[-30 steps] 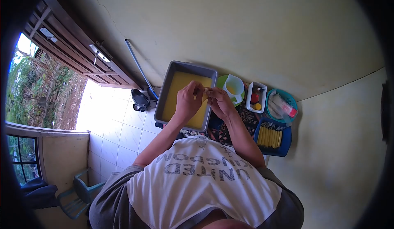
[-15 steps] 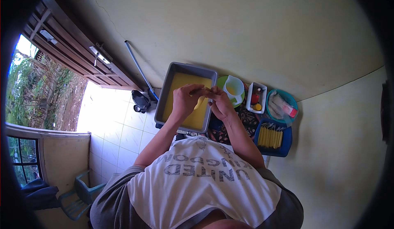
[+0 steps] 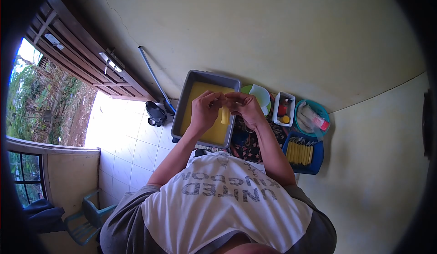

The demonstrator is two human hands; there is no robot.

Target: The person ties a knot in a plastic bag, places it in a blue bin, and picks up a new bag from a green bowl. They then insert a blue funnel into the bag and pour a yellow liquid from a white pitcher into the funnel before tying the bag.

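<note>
**A:** You're holding the thin pale-yellow strip [image 3: 224, 115] above the right side of the grey rectangular tray of yellow sheet [image 3: 205, 77], and it dangles between your hands.

**B:** Yep, the fingers of your left hand [image 3: 205, 110] and right hand [image 3: 248, 108] are pinching its top end together. Looks like mid-lift to me. The next move wants a soft, even grip, since that strip looks floppy enough to tear.

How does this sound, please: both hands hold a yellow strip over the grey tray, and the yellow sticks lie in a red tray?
Not quite: in the head view the yellow sticks lie in a blue tray, not a red one. The left hand and right hand do hold a yellow strip over the grey tray.
</note>
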